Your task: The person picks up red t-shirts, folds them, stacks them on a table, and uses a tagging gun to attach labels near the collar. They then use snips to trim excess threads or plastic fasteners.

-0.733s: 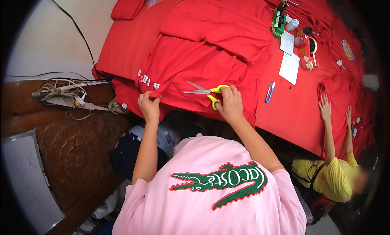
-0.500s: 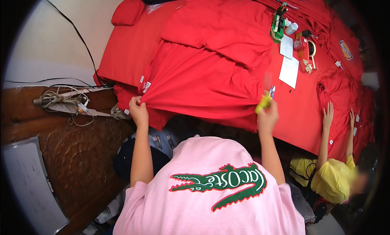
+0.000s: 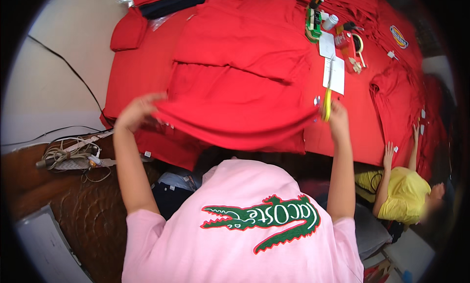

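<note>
A red garment (image 3: 240, 121) hangs in a curve between my two hands, its near edge raised off the pile. My left hand (image 3: 137, 112), slightly blurred, is closed on its left end. At its right end my right hand (image 3: 338, 117) is closed round a pair of scissors with yellow handles (image 3: 327, 104), blades pointing away from me. This hand also appears to pinch the cloth's corner, where a small white tag (image 3: 317, 101) shows. Under and beyond the raised edge lies more red cloth (image 3: 240, 43), spread over the red-covered table.
To the right lie white papers (image 3: 334, 75), a green tool (image 3: 313, 21), a white bottle (image 3: 331, 21) and a tape roll (image 3: 359, 43). A co-worker in a yellow shirt (image 3: 404, 192) handles red cloth at the right. Bundled cables (image 3: 68, 148) hang at the left.
Both my hands have moved outward and up, lifting the red garment's near edge into a hanging curve. The scissors now point away from me. The co-worker's hands remain on cloth.
</note>
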Demonstrator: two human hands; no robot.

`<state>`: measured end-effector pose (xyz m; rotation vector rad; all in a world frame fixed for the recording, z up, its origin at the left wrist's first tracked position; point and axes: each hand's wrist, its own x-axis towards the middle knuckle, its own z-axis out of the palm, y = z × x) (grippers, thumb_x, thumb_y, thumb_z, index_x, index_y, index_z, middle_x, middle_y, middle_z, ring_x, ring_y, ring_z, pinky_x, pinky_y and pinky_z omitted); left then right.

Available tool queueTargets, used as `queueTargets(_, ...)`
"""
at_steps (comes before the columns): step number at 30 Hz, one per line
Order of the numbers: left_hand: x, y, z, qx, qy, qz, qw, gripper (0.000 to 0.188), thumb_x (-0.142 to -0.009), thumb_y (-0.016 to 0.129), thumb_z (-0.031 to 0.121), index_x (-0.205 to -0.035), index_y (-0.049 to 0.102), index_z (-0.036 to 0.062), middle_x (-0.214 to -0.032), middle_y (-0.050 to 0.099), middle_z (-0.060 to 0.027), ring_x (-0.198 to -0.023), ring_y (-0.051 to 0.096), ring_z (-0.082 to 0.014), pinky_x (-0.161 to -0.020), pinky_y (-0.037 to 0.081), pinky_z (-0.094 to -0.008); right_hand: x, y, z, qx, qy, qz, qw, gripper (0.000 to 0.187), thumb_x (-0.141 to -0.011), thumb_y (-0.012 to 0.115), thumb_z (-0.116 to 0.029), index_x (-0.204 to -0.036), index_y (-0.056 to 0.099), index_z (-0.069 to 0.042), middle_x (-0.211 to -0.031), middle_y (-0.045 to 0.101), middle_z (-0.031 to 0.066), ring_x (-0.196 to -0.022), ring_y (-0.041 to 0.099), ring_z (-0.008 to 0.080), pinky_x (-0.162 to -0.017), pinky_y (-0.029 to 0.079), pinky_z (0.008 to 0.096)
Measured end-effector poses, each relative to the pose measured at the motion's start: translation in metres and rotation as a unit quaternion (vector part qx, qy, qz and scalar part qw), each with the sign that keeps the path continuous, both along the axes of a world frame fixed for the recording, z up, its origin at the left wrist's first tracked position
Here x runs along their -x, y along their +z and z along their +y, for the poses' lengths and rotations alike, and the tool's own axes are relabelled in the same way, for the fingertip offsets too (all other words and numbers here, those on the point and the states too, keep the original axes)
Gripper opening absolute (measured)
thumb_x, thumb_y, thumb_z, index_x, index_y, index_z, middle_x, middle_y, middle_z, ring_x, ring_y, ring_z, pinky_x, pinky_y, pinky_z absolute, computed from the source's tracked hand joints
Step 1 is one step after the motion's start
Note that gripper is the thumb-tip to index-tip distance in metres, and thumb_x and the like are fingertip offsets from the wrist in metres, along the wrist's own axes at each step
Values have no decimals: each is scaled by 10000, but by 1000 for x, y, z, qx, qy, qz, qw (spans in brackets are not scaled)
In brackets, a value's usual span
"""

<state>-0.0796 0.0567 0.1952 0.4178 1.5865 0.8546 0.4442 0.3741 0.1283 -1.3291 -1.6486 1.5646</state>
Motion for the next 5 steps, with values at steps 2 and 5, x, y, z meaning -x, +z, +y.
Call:
queueTargets(2,33,17,42,-243,16,57,968,686,-929,738,238,-1556,518,71,-1530,597,-22,-1022,701,-50,-879,615,-329,20,14,51,-19,-65,152,986,139,-988,674,-112,-1101,669,-32,-915,665,8,-815,614,98,-723,491,259)
queueTargets(5,41,13,118,-417,194,176,870,1013,-983,769,330,-1719,101,135,-1648,478,-114,-1468,525,-318,-1177,464,-360,55,52,81,-64,-164,245,953,225,-984,741,-129,-1171,647,-49,-968,667,18,-814,639,135,-768,569,310)
